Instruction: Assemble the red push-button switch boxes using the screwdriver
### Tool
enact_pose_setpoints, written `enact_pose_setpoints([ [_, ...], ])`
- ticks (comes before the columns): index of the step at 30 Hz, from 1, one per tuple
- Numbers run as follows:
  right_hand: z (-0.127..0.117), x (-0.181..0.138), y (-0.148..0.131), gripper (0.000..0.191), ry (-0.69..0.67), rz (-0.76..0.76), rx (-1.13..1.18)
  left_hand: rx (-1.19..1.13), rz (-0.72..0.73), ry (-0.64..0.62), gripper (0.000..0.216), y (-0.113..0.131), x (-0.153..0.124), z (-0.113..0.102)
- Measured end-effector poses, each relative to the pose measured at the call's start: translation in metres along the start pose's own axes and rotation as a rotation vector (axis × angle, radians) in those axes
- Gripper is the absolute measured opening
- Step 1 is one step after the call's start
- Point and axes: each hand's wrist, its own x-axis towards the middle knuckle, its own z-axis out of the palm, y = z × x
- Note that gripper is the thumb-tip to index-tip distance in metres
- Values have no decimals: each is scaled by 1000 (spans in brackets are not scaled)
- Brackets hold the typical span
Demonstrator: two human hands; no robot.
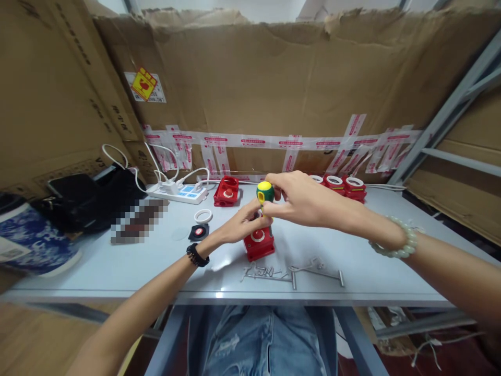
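Observation:
A small red box point(259, 244) with a round white-ringed hole on top sits on the grey table point(117, 266) in front of me. My right hand point(303, 201) grips a screwdriver with a green and yellow handle point(265, 192), held upright over the box. My left hand point(245, 224) pinches around the screwdriver's shaft just above the box. The shaft and tip are hidden by my fingers.
A white ring point(203, 215) and a black plate with a red button point(199, 231) lie left of the box. Another red housing point(226, 191) and a power strip point(178, 192) stand behind. More red boxes point(344, 186) sit back right. Metal parts point(291, 271) lie near the front edge. A black bag point(88, 201) lies left.

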Motion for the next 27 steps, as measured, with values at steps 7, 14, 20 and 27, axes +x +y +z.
enact_pose_setpoints([
  [7,4,-2,-1,32,83,16,-39,-25,-51,13,31,-6,5,6],
  [14,3,0,-1,18,88,-1,-23,-4,7,19,29,-1,5,3],
  [20,0,-3,1,24,55,39,-77,-71,11,68,28,-6,6,8],
  [27,7,0,2,24,62,51,-75,-20,10,44,24,0,4,7],
])
